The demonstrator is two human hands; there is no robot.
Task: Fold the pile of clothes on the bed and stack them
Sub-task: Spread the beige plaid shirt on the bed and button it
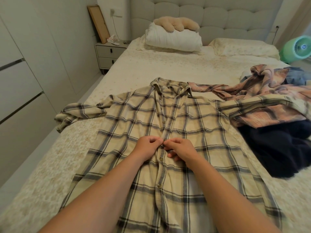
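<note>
Head view: fingers (160, 140) of the left hand (146, 148) and right hand (180, 149) meet pinched on a button (162, 146) at the front strip of the plaid shirt (193, 132), lying flat on the bed (42, 165). That strip runs straight away toward the collar; unfolded clothes (276, 105) lie right.

clothes pile (276, 101) crowding right side

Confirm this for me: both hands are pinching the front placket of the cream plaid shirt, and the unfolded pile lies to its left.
Wrong on one point. The head view shows both hands, left hand and right hand, pinching the placket of the cream plaid shirt, but the unfolded pile lies to its right.
</note>
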